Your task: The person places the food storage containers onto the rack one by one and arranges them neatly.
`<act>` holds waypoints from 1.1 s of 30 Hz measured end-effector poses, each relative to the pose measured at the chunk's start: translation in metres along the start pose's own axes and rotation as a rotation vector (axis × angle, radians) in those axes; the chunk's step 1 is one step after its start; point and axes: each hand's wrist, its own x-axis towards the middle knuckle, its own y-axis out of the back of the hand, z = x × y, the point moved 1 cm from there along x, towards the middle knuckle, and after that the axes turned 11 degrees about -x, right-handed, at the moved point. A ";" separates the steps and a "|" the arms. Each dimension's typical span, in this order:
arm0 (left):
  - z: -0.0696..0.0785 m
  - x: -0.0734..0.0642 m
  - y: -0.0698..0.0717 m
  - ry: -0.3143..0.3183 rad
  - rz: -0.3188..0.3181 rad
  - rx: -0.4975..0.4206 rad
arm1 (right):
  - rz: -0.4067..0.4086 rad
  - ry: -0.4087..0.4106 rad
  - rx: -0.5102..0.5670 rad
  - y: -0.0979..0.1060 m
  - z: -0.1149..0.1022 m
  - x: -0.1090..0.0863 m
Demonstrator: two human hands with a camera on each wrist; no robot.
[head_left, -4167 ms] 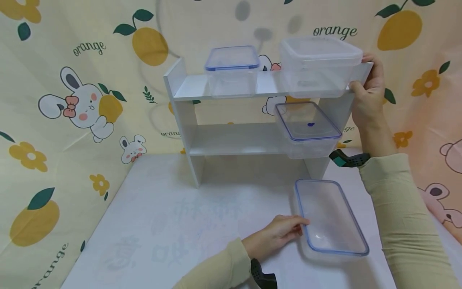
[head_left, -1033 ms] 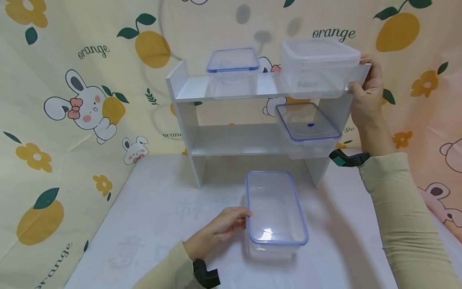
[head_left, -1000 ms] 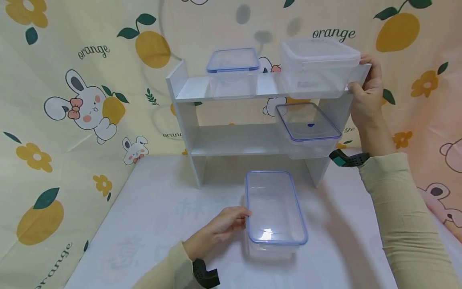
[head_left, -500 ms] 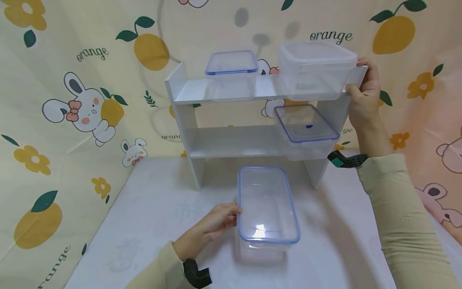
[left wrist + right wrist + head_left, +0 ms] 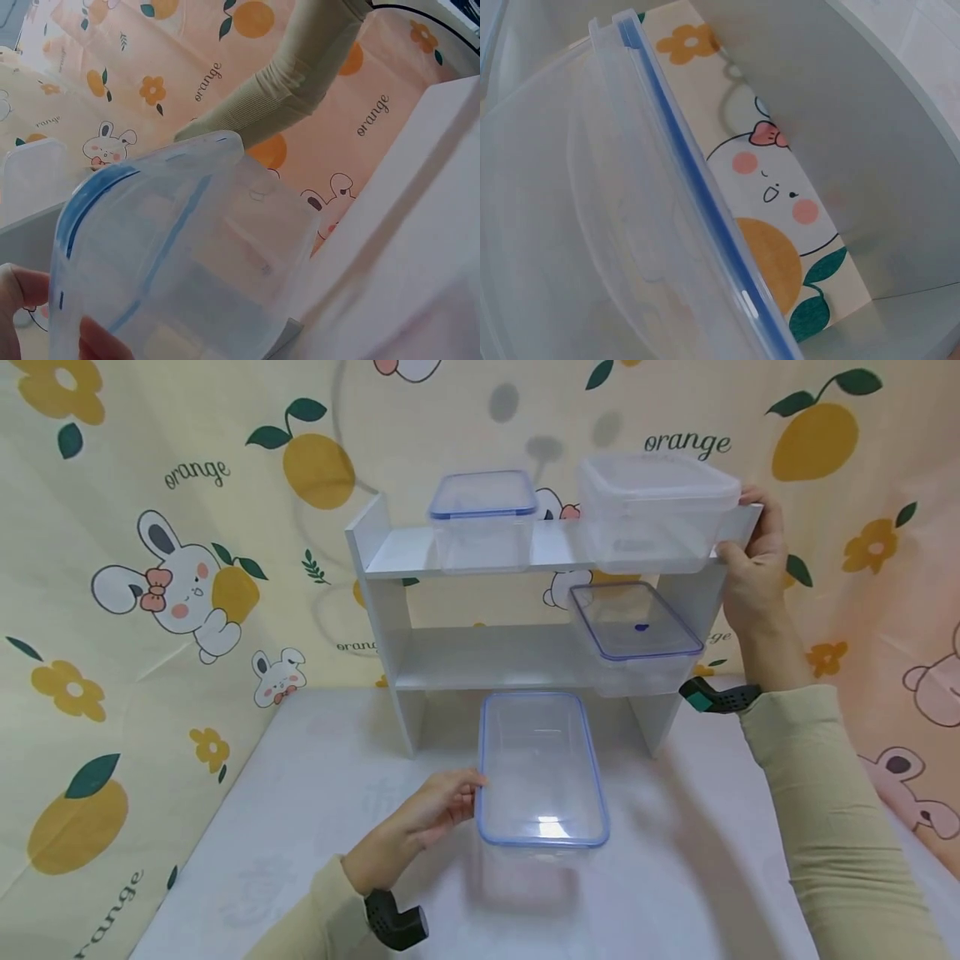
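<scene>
My left hand pinches the left rim of a clear rectangular food container with a blue-edged lid. It hangs over the table in front of the shelf, its shadow apart below it. In the left wrist view, the fingers hold the see-through container by its lid edge. At the upper right, my right hand grips the side panel of the white two-tier shelf. The right wrist view does not show this hand; a blue-sealed container fills its left part, with the grey-white panel beside it.
A small blue-lidded container and a larger frosted one stand on the top tier. Another lidded container sits at the right of the middle tier, jutting past its front edge. A white table lies below; a printed cloth hangs behind.
My left hand has brought the container from the right over to the left, turned it straighter, and lifted it off toward the shelf. The right hand keeps its grip on the panel.
</scene>
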 end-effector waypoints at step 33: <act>0.042 -0.014 -0.007 -0.068 -0.017 0.043 | 0.014 -0.014 0.010 -0.001 0.000 0.001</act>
